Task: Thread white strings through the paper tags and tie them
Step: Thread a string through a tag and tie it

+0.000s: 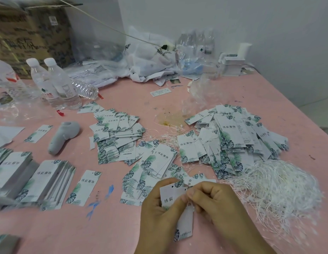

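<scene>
Low in the frame, your left hand (156, 204) grips the tags (168, 196) while your right hand (212, 200) pinches at them. If the holes misalign, the string (280, 187) may snag.

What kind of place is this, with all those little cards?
Probably a small packing workroom for clothing labels: heaps of paper tags, a tangle of white strings, and a cardboard box on a pink work table.
</scene>
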Tool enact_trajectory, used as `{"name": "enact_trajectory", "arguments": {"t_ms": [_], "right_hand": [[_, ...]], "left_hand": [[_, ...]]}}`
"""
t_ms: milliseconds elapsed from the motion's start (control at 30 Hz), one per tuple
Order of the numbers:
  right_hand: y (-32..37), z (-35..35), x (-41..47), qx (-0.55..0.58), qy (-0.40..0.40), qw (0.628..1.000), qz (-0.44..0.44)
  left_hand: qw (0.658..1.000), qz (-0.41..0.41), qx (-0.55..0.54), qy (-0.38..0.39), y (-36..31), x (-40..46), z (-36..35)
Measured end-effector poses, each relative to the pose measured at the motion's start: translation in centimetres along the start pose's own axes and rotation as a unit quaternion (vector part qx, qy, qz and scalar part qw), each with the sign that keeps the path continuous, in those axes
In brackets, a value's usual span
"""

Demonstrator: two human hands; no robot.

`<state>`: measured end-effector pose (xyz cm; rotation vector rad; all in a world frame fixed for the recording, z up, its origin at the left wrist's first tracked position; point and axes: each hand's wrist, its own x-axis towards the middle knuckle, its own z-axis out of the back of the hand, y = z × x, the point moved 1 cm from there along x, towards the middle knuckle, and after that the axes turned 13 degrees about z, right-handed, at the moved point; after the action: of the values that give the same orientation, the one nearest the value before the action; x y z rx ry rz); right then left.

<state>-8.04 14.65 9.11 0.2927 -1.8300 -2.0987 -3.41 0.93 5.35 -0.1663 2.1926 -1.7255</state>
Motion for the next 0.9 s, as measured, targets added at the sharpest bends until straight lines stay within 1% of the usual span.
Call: {"name": "enact_trajectory", "arguments": {"t_ms": [267, 433, 767, 900], "right_hand": [[0.7, 0.6, 0.0, 0.012, 0.001, 1.000, -0.027], [0.9, 0.8, 0.0, -0.009, 0.013, 0.999, -0.036], [0.8, 1.2, 0.2, -0.022, 0.036, 0.999, -0.017], [0.6, 1.3, 0.2, -0.034, 0.032, 0.999, -0.008]], "left_hand": [[0.999, -0.012, 0.012, 0.035, 0.1, 0.1, 0.1], [0.999, -0.014, -0.002, 0.048, 0.1, 0.0, 0.0], [0.998, -0.002, -0.012, 0.066, 0.4, 0.2, 0.1], [0.997, -0.003, 0.002, 0.073, 0.5, 0.2, 0.2]]}}
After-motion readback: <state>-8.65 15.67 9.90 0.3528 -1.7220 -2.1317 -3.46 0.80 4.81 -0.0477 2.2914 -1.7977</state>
